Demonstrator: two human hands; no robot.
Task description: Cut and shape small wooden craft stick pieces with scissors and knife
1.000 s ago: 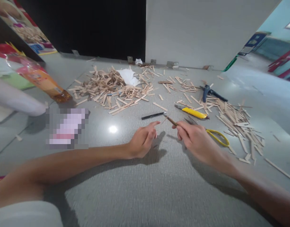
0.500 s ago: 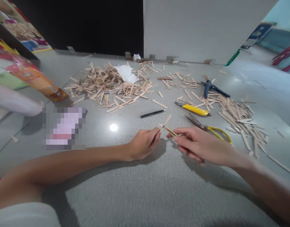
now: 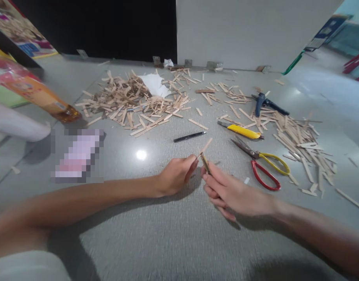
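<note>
Two heaps of wooden sticks lie on the floor (image 3: 173,234): one far left (image 3: 132,103), one far right (image 3: 296,140). Between them lie one black pen (image 3: 189,136), one yellow cutter (image 3: 243,131) and one pair of scissors (image 3: 263,166). The left hand (image 3: 176,177) pinches one stick (image 3: 204,148); the right hand (image 3: 230,191), fingers curled, grips a thin tool (image 3: 205,164) touching that stick.

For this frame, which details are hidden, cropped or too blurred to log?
- Head view: the slim tool in the right hand; most of it is hidden by the fingers.
- Head view: how the left hand grips the wooden stick; its end is hidden by the fingers.
- Head view: the pixelated patch; blurred out.
- Head view: the orange packet; cropped by the left edge.
</note>
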